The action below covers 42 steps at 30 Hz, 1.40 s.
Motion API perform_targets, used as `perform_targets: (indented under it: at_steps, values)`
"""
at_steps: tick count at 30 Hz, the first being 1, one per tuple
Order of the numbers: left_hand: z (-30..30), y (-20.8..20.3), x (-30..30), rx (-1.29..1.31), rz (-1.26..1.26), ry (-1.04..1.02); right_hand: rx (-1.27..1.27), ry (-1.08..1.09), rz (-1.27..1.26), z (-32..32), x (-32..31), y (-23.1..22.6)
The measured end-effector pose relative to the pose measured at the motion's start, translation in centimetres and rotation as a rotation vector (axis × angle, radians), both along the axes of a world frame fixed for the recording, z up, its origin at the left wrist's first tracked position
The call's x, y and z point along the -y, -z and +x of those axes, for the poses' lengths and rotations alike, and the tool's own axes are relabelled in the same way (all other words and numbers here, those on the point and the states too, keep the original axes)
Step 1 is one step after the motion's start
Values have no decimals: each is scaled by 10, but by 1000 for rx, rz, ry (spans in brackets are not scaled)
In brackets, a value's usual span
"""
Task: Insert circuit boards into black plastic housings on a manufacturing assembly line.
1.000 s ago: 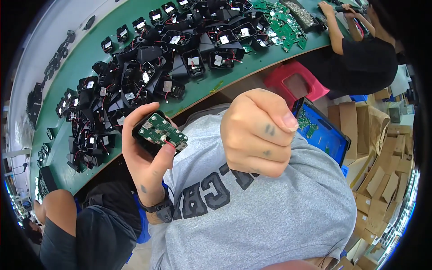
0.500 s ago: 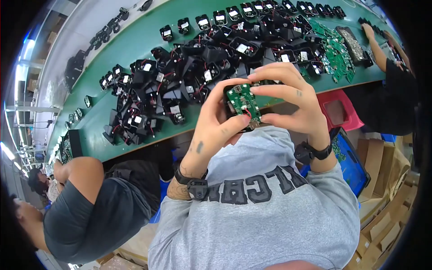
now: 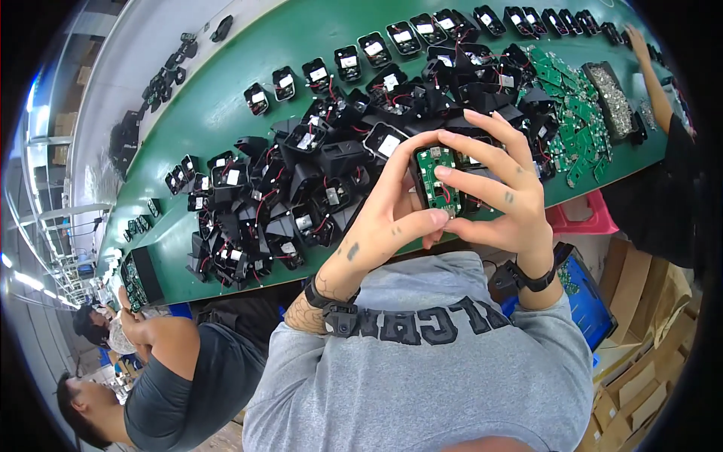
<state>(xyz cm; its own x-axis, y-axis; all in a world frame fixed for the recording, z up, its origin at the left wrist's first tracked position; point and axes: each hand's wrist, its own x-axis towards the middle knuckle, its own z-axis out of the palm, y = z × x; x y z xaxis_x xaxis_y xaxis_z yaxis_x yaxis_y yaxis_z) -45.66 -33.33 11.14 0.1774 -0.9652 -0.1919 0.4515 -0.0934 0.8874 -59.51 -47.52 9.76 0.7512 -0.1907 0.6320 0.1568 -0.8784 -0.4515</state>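
**Both hands on one circuit board**

I have my left hand [image 3: 388, 215] and right hand [image 3: 493, 192] raised together over the near edge of the green table [image 3: 226, 113]. Between them sits a small green circuit board [image 3: 438, 179] seated in a black casing, held upright above my grey shirt [image 3: 422, 377]. My left fingers curl around its left side with the thumb pressed at the bottom edge; my right fingers are spread, with the forefinger tip laid on the board's face. Just behind my hands lies a heap of black casings [image 3: 301, 188] with red wires. Farther right is a pile of loose green boards [image 3: 572, 105], and beside it a tray of small metal parts [image 3: 611, 90]. At the far right, another person's arm [image 3: 654, 75] reaches onto the table.
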Motion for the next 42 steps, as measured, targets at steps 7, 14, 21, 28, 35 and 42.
perform_targets:
  at_steps: [7, 14, 21, 28, 35, 42]
  values:
    - [4, 8, 33, -158, -74, 98, -56, -22, 100, -2, 29, -8]
    - [1, 24, 37, -238, -82, 101, -163, -97, 167, -4, 37, -9]
    - [0, 21, 31, -113, 22, -7, -197, -57, 287, 6, 18, -2]
    - [3, 22, 11, -27, -102, 28, -4, -88, 1287, 21, -15, 10]
    - [11, 18, -5, -36, -42, 21, -130, 8, 1405, 20, -37, 12]
    - [25, 23, -28, -88, -92, 60, 125, 66, 936, 22, -52, 32]
